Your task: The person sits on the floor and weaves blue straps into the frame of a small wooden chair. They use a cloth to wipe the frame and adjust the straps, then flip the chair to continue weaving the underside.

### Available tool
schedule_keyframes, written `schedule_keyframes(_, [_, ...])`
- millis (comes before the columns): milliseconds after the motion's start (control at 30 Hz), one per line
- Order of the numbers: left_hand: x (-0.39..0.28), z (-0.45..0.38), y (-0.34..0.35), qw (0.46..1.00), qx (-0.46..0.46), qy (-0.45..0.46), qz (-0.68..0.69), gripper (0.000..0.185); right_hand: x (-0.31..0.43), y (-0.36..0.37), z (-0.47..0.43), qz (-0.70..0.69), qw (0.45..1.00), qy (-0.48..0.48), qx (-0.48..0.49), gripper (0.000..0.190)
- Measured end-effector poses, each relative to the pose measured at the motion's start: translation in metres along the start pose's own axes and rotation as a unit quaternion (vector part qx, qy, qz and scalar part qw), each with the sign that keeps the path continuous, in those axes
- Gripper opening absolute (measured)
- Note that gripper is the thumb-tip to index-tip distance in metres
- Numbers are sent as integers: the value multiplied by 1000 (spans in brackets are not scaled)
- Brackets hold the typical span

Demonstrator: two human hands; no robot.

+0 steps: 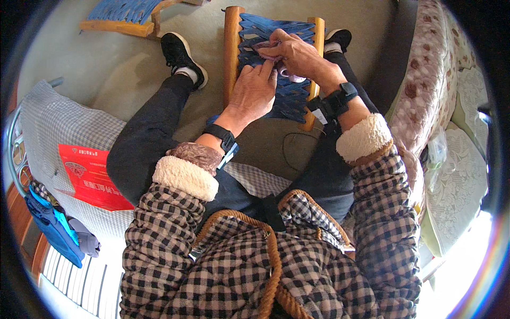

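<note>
In front of me stands a wooden-framed stool (233, 60) with a seat woven from blue straps (289, 97). Over that seat my right hand (301, 56) pinches a small mauve cloth piece (267, 51). My left hand (255, 93) is just nearer to me, its extended index finger reaching the lower edge of the cloth. Its other fingers curl under, so whether they grip anything is hidden. Below my right palm shows a pale lilac item with a round opening (294, 76), partly covered; I cannot tell whether it joins the cloth.
Another blue-strapped wooden seat (119, 28) lies at upper left. A quilted, spotted cover (418, 67) drapes furniture on the right. Left of my leg, a red printed bag or sheet (91, 179) rests on checked fabric (71, 115). A thin dark cord (283, 149) loops on the floor.
</note>
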State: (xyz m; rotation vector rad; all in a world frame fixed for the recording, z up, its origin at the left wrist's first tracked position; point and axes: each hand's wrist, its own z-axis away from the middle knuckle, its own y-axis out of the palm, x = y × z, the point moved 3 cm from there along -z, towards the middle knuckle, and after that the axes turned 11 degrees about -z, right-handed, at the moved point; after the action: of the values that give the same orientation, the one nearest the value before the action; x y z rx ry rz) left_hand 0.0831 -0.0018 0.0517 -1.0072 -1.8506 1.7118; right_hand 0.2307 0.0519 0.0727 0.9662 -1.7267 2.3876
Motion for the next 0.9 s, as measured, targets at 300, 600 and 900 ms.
schedule_keyframes(300, [6, 5, 2, 1000, -23, 2, 16, 42, 3, -32, 33, 213, 972, 80, -66, 42])
schedule_keyframes(600, [6, 7, 10, 998, -42, -34, -24, 49, -8, 3, 127, -121, 938, 262, -191, 67])
schedule_keyframes(900, [7, 7, 7, 998, -36, -51, -21, 58, 25, -3, 100, -64, 964, 161, -201, 68])
